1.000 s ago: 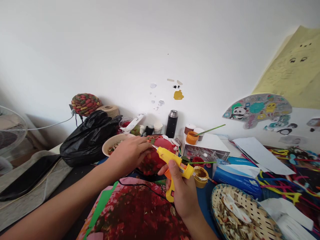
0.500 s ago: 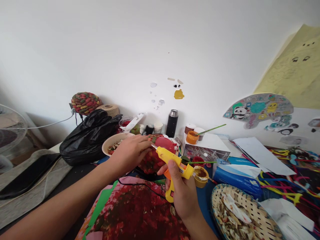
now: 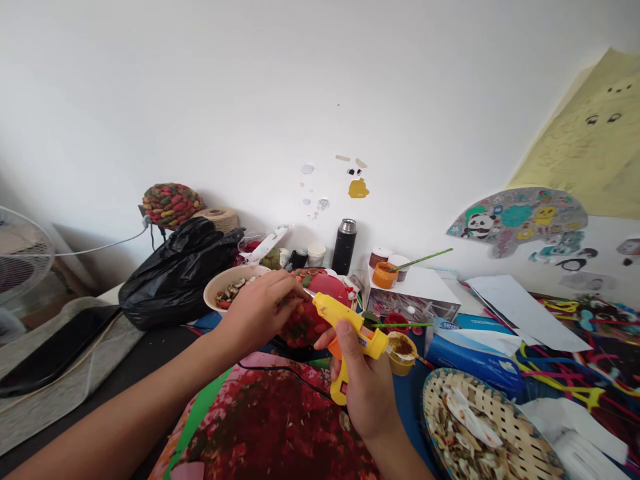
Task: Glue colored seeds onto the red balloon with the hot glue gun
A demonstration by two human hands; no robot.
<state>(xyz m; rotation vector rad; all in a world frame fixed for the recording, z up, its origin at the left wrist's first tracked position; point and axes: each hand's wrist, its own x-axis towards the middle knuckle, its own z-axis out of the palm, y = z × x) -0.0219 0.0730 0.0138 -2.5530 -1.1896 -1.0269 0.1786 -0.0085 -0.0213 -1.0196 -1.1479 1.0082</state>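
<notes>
My right hand [image 3: 367, 393] is wrapped around the handle of a yellow hot glue gun [image 3: 345, 317] with an orange trigger. Its metal nozzle points up and left, close to the fingertips of my left hand [image 3: 265, 303]. Those fingers are bent and pinched together; whatever they hold is hidden or too small to name. Behind both hands stands a rounded red piece [image 3: 325, 290], partly covered with red and green shell-like bits. Below it lies a sheet [image 3: 280, 427] stained dark red, with the gun's black cord across its top.
A bowl of shells [image 3: 213, 297] sits behind my left hand. To the right are an open yellow paint jar [image 3: 403, 360], a woven basket [image 3: 525, 427] of shell pieces and a blue tissue pack [image 3: 475, 360]. A black bag [image 3: 175, 287] and a black thermos [image 3: 345, 247] stand toward the wall.
My left hand has shifted very slightly, uncovering a bit more of the shells in the bowl. The glue gun and my right hand stay almost in place.
</notes>
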